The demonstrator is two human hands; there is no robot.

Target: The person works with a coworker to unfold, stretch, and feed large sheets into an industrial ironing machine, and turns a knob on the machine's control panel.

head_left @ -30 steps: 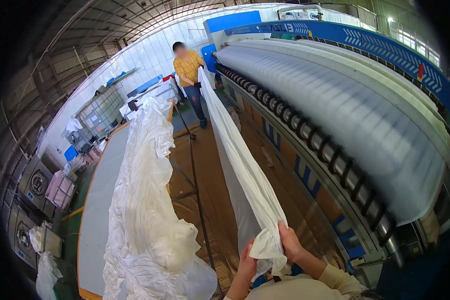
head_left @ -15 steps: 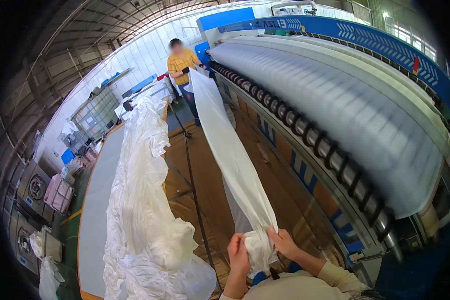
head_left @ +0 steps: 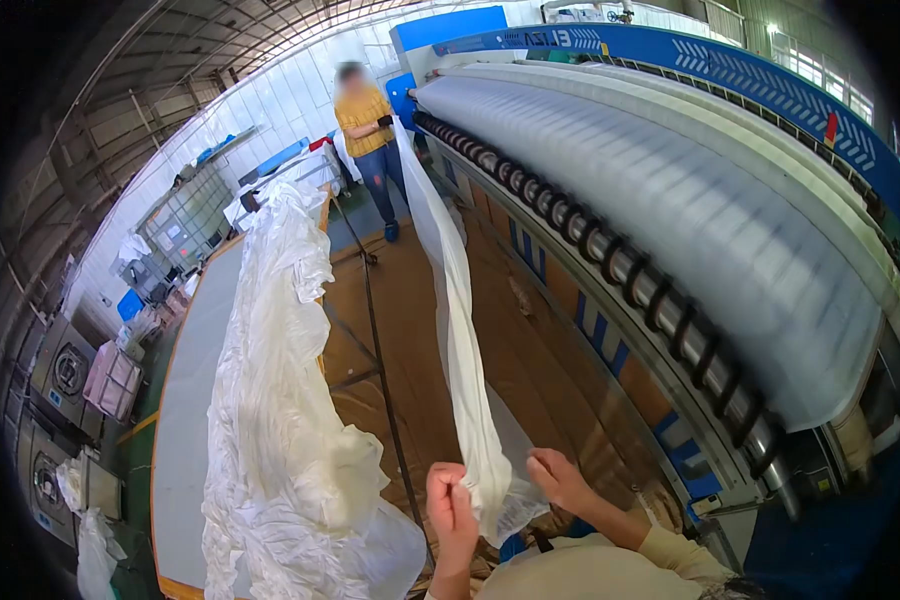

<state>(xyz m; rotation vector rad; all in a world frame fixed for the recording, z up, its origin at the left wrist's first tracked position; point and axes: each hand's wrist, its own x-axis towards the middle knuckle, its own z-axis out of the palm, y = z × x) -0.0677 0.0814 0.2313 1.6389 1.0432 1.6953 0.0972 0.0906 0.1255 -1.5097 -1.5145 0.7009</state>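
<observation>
A long white sheet (head_left: 457, 310) hangs stretched between me and a co-worker (head_left: 365, 125), narrow and gathered along its length. My left hand (head_left: 452, 510) is closed on its near end, at the bottom centre. To the right, my right hand (head_left: 562, 482) pinches the thin edge of the same sheet, with a sheer part hanging between both hands. The co-worker's dark-gloved hand grips the far end at chest height. Left of the sheet, a large heap of crumpled white fabric (head_left: 280, 400) lies along a table (head_left: 185, 400).
A long roller machine (head_left: 670, 220) with a black spiral-wound bar (head_left: 595, 245) runs along the right. Brown cloth (head_left: 410, 370) covers the floor below the sheet. A thin metal frame (head_left: 374, 310) stands beside the table. Washing machines (head_left: 65, 370) and a cart (head_left: 113, 382) are at far left.
The sheet has swung left and narrowed after opening wider. My hands have moved apart, the left one slightly leftward. The co-worker's hands have moved together at the sheet's far end.
</observation>
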